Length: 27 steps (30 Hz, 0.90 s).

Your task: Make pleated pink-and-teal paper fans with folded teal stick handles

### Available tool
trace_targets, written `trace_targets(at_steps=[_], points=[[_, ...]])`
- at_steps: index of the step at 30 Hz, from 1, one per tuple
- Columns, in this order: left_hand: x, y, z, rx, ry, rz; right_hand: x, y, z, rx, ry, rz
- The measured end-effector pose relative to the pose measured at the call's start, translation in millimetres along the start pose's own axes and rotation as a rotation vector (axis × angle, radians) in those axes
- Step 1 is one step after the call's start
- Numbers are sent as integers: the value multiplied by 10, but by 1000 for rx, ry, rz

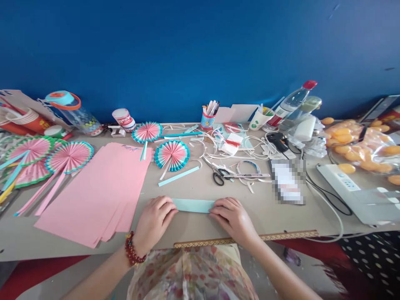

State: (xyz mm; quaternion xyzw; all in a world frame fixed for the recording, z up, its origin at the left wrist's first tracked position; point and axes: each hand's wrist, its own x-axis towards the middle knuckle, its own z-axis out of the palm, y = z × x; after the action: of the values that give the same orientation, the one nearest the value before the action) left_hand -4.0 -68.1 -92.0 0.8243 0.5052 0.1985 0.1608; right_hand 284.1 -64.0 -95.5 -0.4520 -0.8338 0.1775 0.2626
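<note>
A light blue paper strip (193, 205) lies crosswise in front of me near the table's front edge. My left hand (159, 214) grips its left end, fingers bent and pressed together. At the right end my right hand (229, 214) pinches the strip in the same way. Both ends are hidden under the fingers. Just beyond the strip are a thin light blue paper strip (178, 176) and a pleated pink-and-blue paper fan (171, 156). Black-handled scissors (218, 176) rest on the table ahead of my right hand.
Pink paper sheets (93, 191) are stacked at left, beside more paper fans (69, 157). Along the wall stand a pen holder (208, 120), a paper cup (261, 118) and a plastic bottle (290, 104). A power strip (340, 183) and bags of orange plastic eggs (353, 137) occupy the right.
</note>
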Motion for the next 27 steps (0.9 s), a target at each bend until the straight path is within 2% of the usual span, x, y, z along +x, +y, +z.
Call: trace_targets(at_steps=[6,13,27], points=[[-28,-33,-5,8,60,-84,3,-22,-39,83,6,91],[-61,-67,-17,51,62,-139,1,-26,-29,-39,24,159],[-54,-11,-10,35,80,-195,18,-1,-9,-49,-18,187]])
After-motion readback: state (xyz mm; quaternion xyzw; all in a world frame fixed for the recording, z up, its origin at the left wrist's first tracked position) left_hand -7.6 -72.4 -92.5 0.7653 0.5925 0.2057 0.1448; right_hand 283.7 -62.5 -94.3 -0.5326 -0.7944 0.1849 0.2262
